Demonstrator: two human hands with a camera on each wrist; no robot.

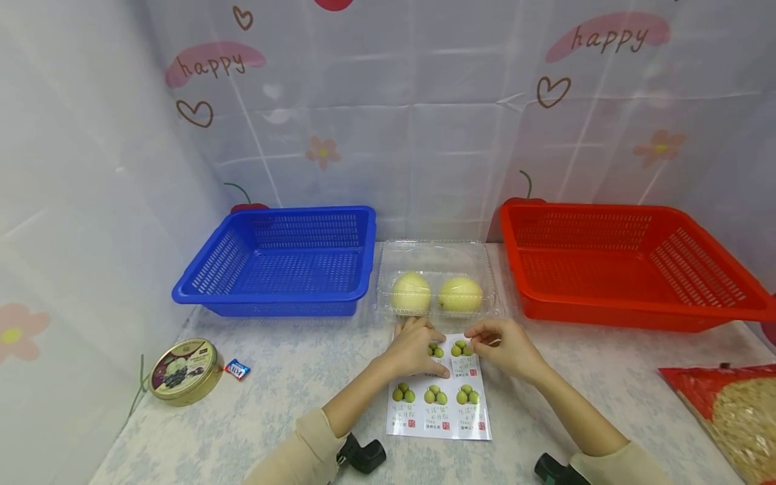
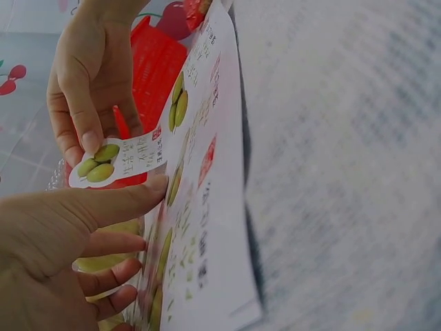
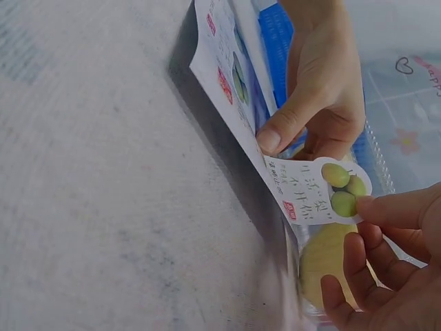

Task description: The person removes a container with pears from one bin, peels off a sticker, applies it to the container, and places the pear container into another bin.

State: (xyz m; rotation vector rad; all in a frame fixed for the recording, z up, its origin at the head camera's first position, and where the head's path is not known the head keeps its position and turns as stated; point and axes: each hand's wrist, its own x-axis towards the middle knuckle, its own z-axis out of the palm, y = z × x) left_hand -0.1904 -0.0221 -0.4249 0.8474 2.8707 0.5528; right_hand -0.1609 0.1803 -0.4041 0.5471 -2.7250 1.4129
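A white sheet of pear stickers (image 1: 424, 431) lies on the table in the head view, its upper part raised in the wrist views. My left hand (image 1: 409, 350) holds the sheet near the top, thumb on its printed face. Thumb and forefinger of my right hand (image 1: 506, 347) pinch the rounded, pear-printed end of one sticker (image 3: 306, 189). That end is peeled up, while the lower end still meets the sheet by the left thumb. Right behind the hands is a clear plastic box (image 1: 433, 252) with two pale yellow pears (image 1: 411, 293) in it.
A blue basket (image 1: 273, 296) stands back left, a red basket (image 1: 630, 310) back right. At the left lie a round gold tin (image 1: 186, 372) and a small blue-wrapped candy (image 1: 237, 369). A red-topped bag (image 1: 746, 411) lies at the right edge.
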